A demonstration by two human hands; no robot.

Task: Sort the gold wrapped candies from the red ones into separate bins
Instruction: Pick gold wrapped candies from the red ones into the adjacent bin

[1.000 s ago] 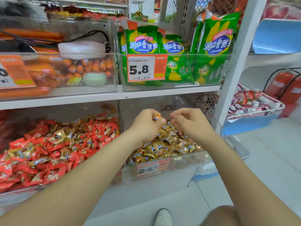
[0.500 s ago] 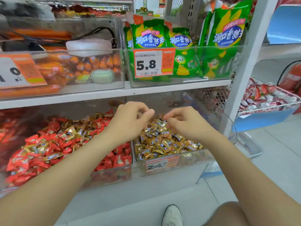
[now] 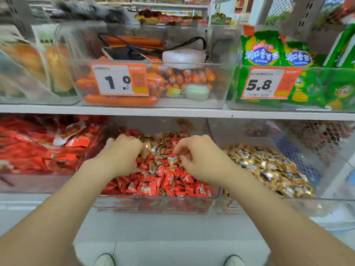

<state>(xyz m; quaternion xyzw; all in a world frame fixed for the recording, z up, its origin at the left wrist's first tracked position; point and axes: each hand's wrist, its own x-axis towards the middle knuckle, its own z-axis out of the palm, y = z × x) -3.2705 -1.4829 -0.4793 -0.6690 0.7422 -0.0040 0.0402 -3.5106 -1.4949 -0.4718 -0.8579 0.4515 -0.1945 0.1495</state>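
A clear bin [image 3: 153, 205] on the lower shelf holds red wrapped candies [image 3: 149, 186] with gold wrapped candies [image 3: 160, 150] mixed in toward the back. Beside it on the right, a second clear bin [image 3: 326, 200] holds only gold candies [image 3: 269, 169]. Both hands are over the mixed bin. My left hand [image 3: 123, 152] has its fingers curled down onto a gold candy [image 3: 148, 147] at its fingertips. My right hand [image 3: 199, 159] pinches a gold candy [image 3: 172, 160] between thumb and forefinger.
Left of the mixed bin lies a heap of red snack packets [image 3: 38, 146]. The upper shelf [image 3: 172, 112] carries bins of orange sausages [image 3: 119, 100] and green snack bags [image 3: 307, 89], with price tags 1.0 and 5.8. My shoes show on the floor below.
Both hands have moved left from the gold candy bin to the mixed red-and-gold bin, and their fingers now dig into that pile. The view has swung left with them.
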